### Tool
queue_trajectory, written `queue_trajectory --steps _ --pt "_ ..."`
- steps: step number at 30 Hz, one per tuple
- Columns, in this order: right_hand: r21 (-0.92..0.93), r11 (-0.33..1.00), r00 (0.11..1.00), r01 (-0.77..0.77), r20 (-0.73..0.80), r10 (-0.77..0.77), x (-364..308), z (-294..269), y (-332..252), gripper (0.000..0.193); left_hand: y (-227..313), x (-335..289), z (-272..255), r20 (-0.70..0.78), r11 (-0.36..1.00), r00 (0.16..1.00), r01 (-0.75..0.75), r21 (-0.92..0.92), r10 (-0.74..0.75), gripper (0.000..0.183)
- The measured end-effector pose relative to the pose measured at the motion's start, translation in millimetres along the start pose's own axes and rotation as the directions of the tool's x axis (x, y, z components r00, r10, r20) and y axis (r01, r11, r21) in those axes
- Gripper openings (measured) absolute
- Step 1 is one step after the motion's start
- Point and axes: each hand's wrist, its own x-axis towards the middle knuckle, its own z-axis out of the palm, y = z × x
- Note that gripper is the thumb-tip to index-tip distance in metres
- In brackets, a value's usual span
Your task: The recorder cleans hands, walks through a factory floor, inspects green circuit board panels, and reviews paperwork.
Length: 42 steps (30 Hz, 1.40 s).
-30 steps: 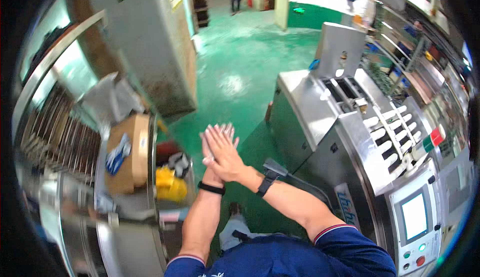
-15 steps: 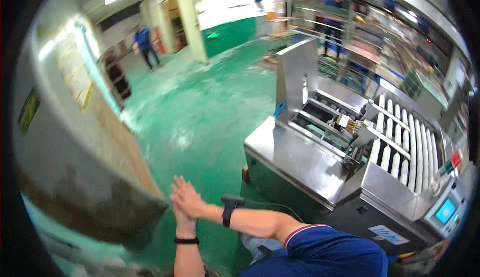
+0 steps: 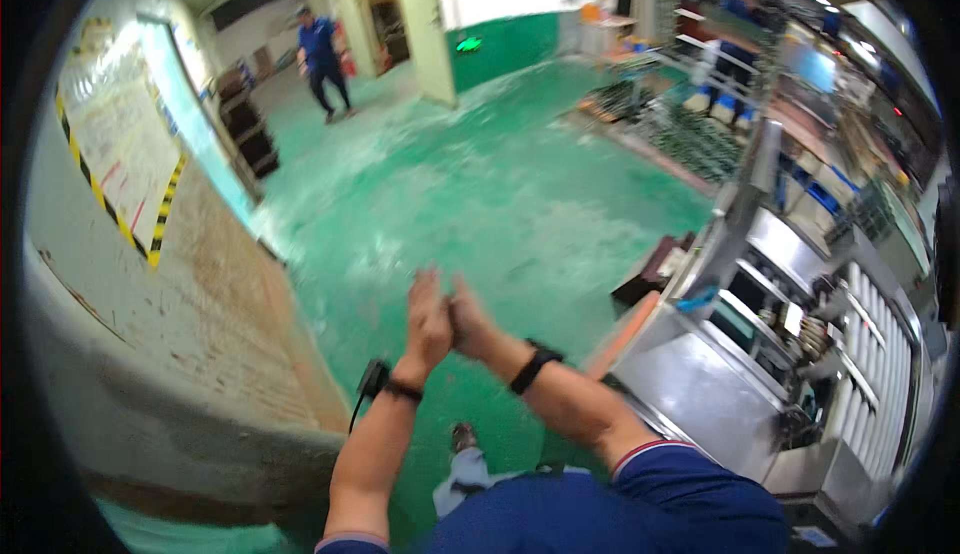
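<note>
My left hand (image 3: 428, 322) and my right hand (image 3: 473, 320) are raised in front of me over the green floor. Their palms touch near the heels, while the fingers stretch out straight with a narrow gap between the tips. I see nothing held in either one, though motion smears the fingers a little. A black strap with a small dark device (image 3: 374, 379) and a cable sits at my left wrist. Around my right wrist is another black band (image 3: 535, 366).
To my right stands a stainless steel machine (image 3: 690, 384) with white rollers (image 3: 880, 364). A worn wall (image 3: 230, 304) with striped tape curves along my left. One person (image 3: 322, 59) stands far left, another (image 3: 740, 49) behind racks at right. Green floor (image 3: 500, 184) stretches ahead.
My hands have parted from being clasped one over the other and now meet palm to palm, fingers straight. The view has shifted; the steel machine now lies farther right and the far-left person appears nearer.
</note>
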Motion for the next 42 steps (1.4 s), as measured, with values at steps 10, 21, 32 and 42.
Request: queue_trajectory --steps 10,21,32,42 --pt "0.038 0.952 0.926 0.305 -0.248 -0.286 145.0 -100.1 -167.0 0.087 -113.7 216.1 130.0 0.350 0.979 0.936 0.041 -0.198 0.031 0.058" --pt "-0.738 0.552 0.547 0.389 -0.297 -0.783 286.5 -278.3 -407.7 0.047 -160.1 472.6 343.5 0.593 0.183 0.798 0.603 -0.777 -0.108 0.045" --pt "-0.646 0.583 0.134 0.493 -0.606 -0.784 297.0 -478.8 -697.0 0.047 -142.3 734.9 571.4 0.904 0.491 0.396 0.763 -0.420 0.158 0.063" --pt "-0.695 0.503 -0.190 0.515 -0.664 -0.723 119.7 -669.9 -891.6 0.033 -116.7 917.4 874.3 0.876 0.640 0.394 0.604 -0.475 0.278 0.063"
